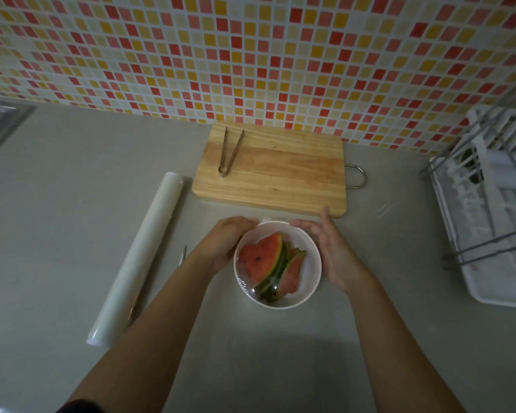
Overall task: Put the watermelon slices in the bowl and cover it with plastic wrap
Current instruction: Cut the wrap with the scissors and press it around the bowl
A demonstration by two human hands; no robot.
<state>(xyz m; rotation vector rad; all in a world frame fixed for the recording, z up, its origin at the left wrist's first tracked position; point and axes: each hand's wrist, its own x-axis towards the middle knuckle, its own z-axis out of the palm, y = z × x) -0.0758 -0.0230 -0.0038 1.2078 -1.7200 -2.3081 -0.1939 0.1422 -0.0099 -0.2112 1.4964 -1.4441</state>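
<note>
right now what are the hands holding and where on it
Both hold the white bowl by its sides: left hand on the left wall, right hand on the right, pressing the plastic wrap.

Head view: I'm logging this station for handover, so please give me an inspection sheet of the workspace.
Surface: grey counter, dimly lit.
Job's things: white bowl holds watermelon slices; glossy film seems stretched over it. Plastic wrap roll lies left.
Clutter: tongs on cutting board; a thin metal tool beside the left arm.
Grippers: left hand and right hand cup the bowl's sides, fingers at the far rim.
Cables: nothing seen.
Surroundings: mosaic tile wall, dish rack right.
</note>
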